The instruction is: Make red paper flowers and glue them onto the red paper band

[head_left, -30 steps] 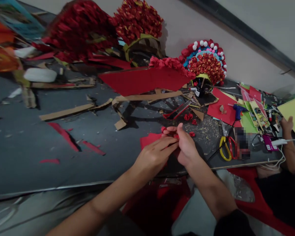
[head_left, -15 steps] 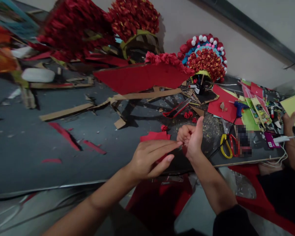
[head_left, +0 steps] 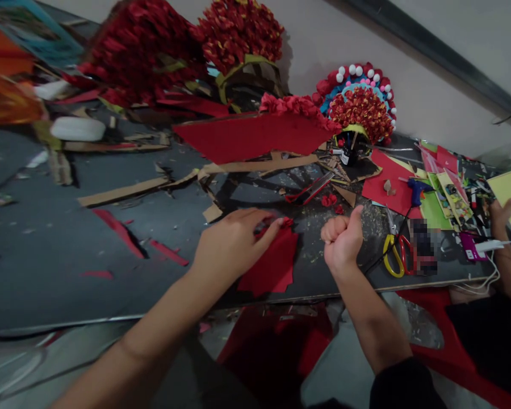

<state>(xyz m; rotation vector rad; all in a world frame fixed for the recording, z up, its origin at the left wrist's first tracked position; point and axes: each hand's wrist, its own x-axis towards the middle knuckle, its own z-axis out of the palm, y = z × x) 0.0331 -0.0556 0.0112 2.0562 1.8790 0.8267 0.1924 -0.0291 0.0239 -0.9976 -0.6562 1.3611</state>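
Note:
My left hand (head_left: 230,244) is over the upper left part of a stack of red paper pieces (head_left: 276,264) near the table's front edge. Its thumb stretches out and its fingers curve, with a gap between; the fingertips come close to a small crumpled red paper flower (head_left: 287,221). Whether they touch it or the paper is unclear. My right hand (head_left: 343,238), to the right of the stack, makes a fist with the thumb up. Anything inside that fist is hidden. More small red paper flowers (head_left: 329,200) lie just beyond it.
Yellow- and red-handled scissors (head_left: 394,255) and a blue glue gun (head_left: 418,192) lie to the right. Cardboard strips (head_left: 255,166) and a red panel (head_left: 247,136) lie behind; decorated red headpieces (head_left: 238,34) stand at the back. Another person's hand (head_left: 500,216) holds yellow card.
My left hand has drawn away from my right fist, moving left to the red paper stack and uncovering much of it. My right hand keeps its fist and raised thumb.

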